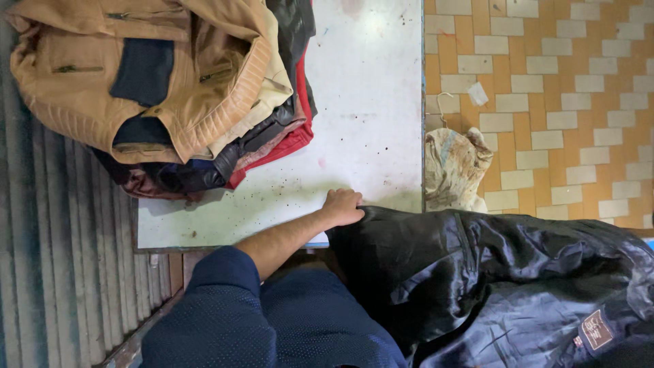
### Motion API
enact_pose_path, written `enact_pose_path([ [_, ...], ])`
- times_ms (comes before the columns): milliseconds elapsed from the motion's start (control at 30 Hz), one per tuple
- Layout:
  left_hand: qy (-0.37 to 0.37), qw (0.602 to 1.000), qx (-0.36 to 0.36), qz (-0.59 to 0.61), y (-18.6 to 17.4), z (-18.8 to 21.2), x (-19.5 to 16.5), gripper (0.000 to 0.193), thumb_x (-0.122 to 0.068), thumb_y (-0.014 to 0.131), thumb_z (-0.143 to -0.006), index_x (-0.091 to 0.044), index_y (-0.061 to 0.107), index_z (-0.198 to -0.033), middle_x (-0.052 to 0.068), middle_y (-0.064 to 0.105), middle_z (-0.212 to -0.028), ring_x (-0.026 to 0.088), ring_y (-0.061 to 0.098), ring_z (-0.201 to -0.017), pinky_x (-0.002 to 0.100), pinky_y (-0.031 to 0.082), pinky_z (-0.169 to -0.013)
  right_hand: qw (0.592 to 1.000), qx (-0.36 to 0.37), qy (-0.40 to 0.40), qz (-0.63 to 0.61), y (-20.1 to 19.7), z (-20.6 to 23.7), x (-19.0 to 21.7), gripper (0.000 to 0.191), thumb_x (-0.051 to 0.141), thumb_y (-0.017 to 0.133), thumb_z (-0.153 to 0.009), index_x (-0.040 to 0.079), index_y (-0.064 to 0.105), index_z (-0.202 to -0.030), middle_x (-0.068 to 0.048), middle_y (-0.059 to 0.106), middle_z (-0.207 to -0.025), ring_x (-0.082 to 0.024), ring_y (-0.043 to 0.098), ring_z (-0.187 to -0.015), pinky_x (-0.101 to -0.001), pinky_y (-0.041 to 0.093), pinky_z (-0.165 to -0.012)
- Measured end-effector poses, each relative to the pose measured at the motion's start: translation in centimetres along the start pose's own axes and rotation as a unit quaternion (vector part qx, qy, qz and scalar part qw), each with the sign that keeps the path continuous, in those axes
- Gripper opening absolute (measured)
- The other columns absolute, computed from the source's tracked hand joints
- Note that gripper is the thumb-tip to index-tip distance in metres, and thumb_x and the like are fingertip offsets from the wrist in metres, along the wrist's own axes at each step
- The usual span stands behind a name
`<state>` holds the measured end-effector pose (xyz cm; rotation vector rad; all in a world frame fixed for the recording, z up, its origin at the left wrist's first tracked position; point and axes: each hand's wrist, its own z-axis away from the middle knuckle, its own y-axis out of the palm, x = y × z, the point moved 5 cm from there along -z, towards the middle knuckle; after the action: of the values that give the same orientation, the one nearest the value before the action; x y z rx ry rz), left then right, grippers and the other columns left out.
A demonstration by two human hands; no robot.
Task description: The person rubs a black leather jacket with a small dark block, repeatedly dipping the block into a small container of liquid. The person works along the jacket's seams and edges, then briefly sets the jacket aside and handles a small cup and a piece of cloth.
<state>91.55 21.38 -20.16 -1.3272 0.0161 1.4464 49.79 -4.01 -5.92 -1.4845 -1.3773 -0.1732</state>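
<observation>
Jackets (177,95) lie heaped at the far-left end of the white counter (368,102) — a tan one on top, with dark, cream and red ones pressed beneath it, the pile spilling over the counter's left edge. The bare part of the counter is speckled with dark spots. One hand (343,206) shows, reaching in from a dark blue sleeve (218,286); which arm it belongs to cannot be told for sure, though it reads as the left. Its fingers are curled together and clamped on the edge of a black jacket (490,272), right at the counter's near edge. That black jacket, shiny lining outward, spreads from the hand off the counter and across the lower right, well apart from the heap, with a small brown label (597,330) sewn on its lining. The other hand is out of sight. Beyond the counter's edge a crumpled pale cloth bundle (453,167) sits on the orange-and-cream tiled floor (579,102), a thin wire hanger (444,108) just beside it.
</observation>
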Motion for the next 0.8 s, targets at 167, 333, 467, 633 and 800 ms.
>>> enact_pose_path([
  [167,0.085,0.994,-0.049,0.043,-1.5,-0.1,-0.4,0.028,-0.031,0.066,-0.082,-0.010,0.065,-0.100,0.013,0.071,-0.100,0.035,0.068,-0.096,0.051,0.053,-0.083,0.985,0.084,-0.082,-0.126,5.5,-1.4,5.5,0.051,0.003,0.078,-0.093,0.001,0.052,-0.136,-0.014,0.070,-0.116,-0.010,0.066,-0.076,-0.0196,0.053,-0.068],
  [333,0.201,0.970,-0.125,0.059,-3.9,3.6,-3.3,0.026,-0.023,0.068,-0.084,-0.008,0.060,-0.104,0.012,0.065,-0.094,0.034,0.067,-0.086,0.048,0.055,-0.071,0.981,0.184,-0.051,0.031,12.3,-5.6,16.5,0.053,0.002,0.076,-0.092,0.003,0.055,-0.141,-0.008,0.069,-0.083,-0.012,0.063,-0.064,-0.0265,0.053,-0.065],
  [467,0.320,0.937,-0.136,0.014,-4.9,8.9,-7.6,0.025,-0.016,0.067,-0.083,-0.004,0.058,-0.103,0.013,0.060,-0.094,0.027,0.064,-0.076,0.039,0.055,-0.058,0.913,0.378,-0.020,0.155,17.6,-8.9,21.8,0.069,0.012,0.070,-0.084,0.008,0.046,-0.148,-0.009,0.065,-0.065,-0.022,0.062,-0.048,-0.0363,0.051,-0.051],
  [633,0.362,0.925,-0.041,0.111,-3.3,14.6,-11.8,0.016,-0.020,0.069,-0.089,-0.007,0.062,-0.096,0.011,0.063,-0.092,0.028,0.067,-0.081,0.041,0.056,-0.062,0.786,0.535,-0.179,0.252,21.2,-7.4,20.5,0.076,0.017,0.077,-0.071,0.031,0.057,-0.143,-0.012,0.064,-0.066,-0.033,0.067,-0.060,-0.0462,0.055,-0.058],
  [800,0.363,0.907,0.069,0.201,-1.3,13.6,-9.8,0.015,-0.028,0.068,-0.100,-0.014,0.071,-0.102,0.008,0.073,-0.098,0.027,0.071,-0.086,0.042,0.058,-0.071,0.798,0.495,-0.201,0.279,17.1,-4.8,14.7,0.061,0.017,0.081,-0.059,0.035,0.069,-0.116,-0.011,0.062,-0.069,-0.033,0.066,-0.069,-0.0472,0.054,-0.063],
])
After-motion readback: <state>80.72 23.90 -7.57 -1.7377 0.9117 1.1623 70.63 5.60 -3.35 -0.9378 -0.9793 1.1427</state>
